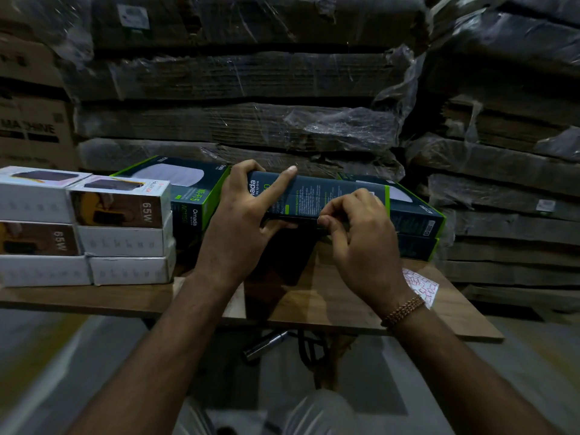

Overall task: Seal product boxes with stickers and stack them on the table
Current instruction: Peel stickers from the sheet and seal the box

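Omada box (314,196), dark teal with green trim, "by tp-link" legible, held on edge above the wooden surface (329,306). Left hand (241,221) grips its left end, forefinger straight along the face. Right hand (357,233) pinches at its lower edge. Behind left: another Omada carton (188,196), "WI-FI 5". White boxes (119,221) marked "65W" stacked left. Sticker sheet (422,285) by right wrist.

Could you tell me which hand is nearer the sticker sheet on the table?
Right. The right hand works at the held box, its wrist just above the sticker sheet. The left hand holds the box's far end, well left of it.
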`<state>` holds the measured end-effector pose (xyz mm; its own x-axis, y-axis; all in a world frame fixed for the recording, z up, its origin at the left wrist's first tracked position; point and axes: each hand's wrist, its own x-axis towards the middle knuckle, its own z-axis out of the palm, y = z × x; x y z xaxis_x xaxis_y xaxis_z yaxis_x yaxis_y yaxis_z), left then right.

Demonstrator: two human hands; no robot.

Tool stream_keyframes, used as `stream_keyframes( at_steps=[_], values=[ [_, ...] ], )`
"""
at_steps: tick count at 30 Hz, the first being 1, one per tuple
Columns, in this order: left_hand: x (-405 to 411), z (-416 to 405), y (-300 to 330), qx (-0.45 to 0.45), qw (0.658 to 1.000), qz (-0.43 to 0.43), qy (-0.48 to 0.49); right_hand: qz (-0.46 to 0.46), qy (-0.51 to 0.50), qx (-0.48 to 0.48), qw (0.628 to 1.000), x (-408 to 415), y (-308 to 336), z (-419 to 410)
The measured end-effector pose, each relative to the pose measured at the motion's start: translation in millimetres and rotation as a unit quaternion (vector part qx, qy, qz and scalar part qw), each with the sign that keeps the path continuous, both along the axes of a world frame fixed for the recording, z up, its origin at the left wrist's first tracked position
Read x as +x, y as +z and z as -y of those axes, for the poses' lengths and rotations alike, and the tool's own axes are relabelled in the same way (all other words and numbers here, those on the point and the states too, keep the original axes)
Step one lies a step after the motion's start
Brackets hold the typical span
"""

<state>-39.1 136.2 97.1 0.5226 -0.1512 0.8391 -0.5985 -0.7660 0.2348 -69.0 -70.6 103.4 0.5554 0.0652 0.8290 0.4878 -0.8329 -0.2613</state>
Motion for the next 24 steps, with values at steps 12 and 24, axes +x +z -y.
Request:
stream_keyframes(
  at_steps=[12,24],
  values=[
    [-0.2,0.6,-0.8,0.009,1.0,0.008,0.01,0.043,-0.021,-0.002,0.999,3.3,-7.9,-3.3],
    [2.4,0.6,-0.1,0.006,1.0,0.01,0.01,0.099,0.015,0.033,0.994,8.8,-15.8,-1.6]
  ],
)
